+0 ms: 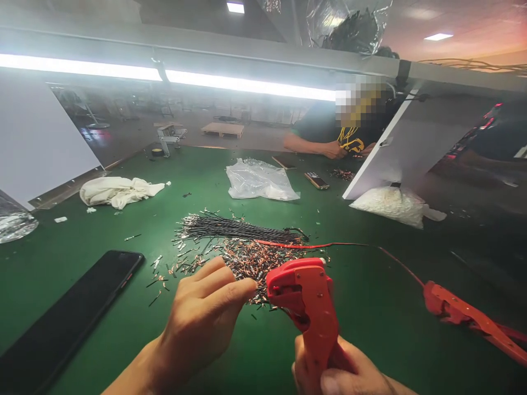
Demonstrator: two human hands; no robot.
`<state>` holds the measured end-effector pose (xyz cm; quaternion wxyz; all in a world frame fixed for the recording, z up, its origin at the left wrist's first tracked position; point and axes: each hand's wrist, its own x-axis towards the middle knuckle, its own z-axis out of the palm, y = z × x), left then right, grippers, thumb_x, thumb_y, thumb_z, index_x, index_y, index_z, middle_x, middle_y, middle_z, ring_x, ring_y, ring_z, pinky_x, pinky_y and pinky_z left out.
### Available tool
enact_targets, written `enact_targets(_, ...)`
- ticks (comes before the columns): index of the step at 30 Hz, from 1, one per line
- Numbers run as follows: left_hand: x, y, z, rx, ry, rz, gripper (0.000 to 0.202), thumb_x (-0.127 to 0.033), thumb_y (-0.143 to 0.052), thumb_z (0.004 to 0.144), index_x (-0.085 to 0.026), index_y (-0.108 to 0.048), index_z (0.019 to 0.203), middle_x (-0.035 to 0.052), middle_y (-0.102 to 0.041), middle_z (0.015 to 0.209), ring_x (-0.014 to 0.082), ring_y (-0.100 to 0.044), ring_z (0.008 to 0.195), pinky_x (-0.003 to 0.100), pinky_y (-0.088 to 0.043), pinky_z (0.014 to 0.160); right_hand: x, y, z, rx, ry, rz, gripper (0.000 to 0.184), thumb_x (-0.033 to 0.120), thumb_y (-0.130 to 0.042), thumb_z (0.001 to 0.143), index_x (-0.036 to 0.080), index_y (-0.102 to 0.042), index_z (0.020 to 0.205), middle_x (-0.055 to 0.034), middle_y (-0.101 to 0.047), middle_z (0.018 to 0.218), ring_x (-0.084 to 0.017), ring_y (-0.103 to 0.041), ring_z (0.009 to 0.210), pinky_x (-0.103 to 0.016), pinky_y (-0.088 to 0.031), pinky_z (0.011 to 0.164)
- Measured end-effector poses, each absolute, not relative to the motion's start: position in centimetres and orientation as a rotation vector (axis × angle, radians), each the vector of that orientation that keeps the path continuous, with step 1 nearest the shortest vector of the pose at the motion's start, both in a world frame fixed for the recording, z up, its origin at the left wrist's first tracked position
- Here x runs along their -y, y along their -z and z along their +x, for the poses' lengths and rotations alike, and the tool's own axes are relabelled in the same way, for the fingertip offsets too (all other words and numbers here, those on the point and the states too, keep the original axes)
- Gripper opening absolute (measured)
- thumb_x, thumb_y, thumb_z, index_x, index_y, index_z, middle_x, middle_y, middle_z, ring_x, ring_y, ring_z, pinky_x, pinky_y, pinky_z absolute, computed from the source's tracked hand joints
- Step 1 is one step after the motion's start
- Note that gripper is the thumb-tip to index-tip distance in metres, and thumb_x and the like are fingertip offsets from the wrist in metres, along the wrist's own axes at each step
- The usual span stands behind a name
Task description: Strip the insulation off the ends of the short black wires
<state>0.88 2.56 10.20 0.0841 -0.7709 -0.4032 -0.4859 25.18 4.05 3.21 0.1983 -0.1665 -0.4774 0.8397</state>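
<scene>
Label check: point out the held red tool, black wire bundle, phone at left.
Held red tool (317, 310), head view: mid-body.
Black wire bundle (241, 227), head view: mid-length.
Phone at left (72, 322), head view: top face.

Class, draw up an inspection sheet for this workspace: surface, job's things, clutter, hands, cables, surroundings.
Surface: green tabletop, strewn with scraps around the middle.
Job's things: bundle of black wires; red hand tool; second red tool lying to the right.
Clutter: pile of wire snippets, dark phone, white cloth, clear plastic bag.
Hands: right grips the upright tool; left is at its head, grasp unclear.
Cables: thin red strand running toward the second tool.
Surroundings: tube light overhead; another person across the table.
</scene>
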Motion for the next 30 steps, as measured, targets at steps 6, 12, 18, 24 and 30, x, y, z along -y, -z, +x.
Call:
enact_targets(6,-2.4,-10.1,0.7,1.237,1.428,-2.318,0.019,-0.001,-0.058,0.085,-0.018,-0.065,0.088,-0.0028,-0.056,0.058,0.0098,-0.045,0.055,0.021,-0.037,0.049,-4.0,-4.3,24.8,1.417,-2.253,-0.533,0.042,0.051,-0.071,0.072,0.017,-0.047,0.065,0.0057,-0.038,0.054,-0.006,-0.029,0.047,-0.021,-0.021,0.043)
enact_targets(12,-2.5,-10.6,0.7,1.235,1.398,-2.32,0.016,-0.002,-0.058,0.086,-0.016,-0.065,0.086,-0.0017,-0.059,0.058,0.01,-0.046,0.055,0.021,-0.037,0.048,-3.6,-4.4,25.2,1.393,-2.229,-0.601,0.046,0.059,-0.067,0.076,0.019,-0.044,0.068,0.0066,-0.034,0.055,-0.007,-0.028,0.048,-0.023,-0.022,0.046)
enact_targets(18,-2.7,-10.0,0.5,1.311,1.298,-2.297,0.014,-0.005,-0.058,0.088,-0.017,-0.065,0.086,-0.0036,-0.053,0.056,0.0101,-0.041,0.055,0.02,-0.034,0.049,-3.8,-3.0,25.3,1.416,-2.187,-0.631,0.049,0.061,-0.063,0.08,0.02,-0.041,0.064,0.0082,-0.026,0.053,-0.006,-0.019,0.049,-0.024,-0.021,0.046)
enact_targets(24,-2.9,-9.3,0.5,1.371,1.289,-2.293,0.014,-0.003,-0.055,0.088,-0.017,-0.06,0.087,-0.0044,-0.051,0.059,0.0099,-0.04,0.055,0.02,-0.033,0.049,-4.7,-4.6,24.9,1.539,-2.261,-0.465,0.048,0.062,-0.06,0.079,0.014,-0.056,0.075,0.0018,-0.044,0.06,-0.008,-0.037,0.05,-0.023,-0.028,0.048)
enact_targets(30,-2.7,-9.0,0.2,1.428,1.3,-2.201,0.012,-0.005,-0.056,0.089,-0.015,-0.061,0.09,-0.0038,-0.053,0.062,0.0089,-0.043,0.055,0.02,-0.034,0.05,-4.3,-5.3,25.0,1.259,-2.435,-0.383,0.049,0.058,-0.064,0.079,0.014,-0.056,0.1,-0.0029,-0.055,0.073,-0.012,-0.048,0.062,-0.025,-0.037,0.059)
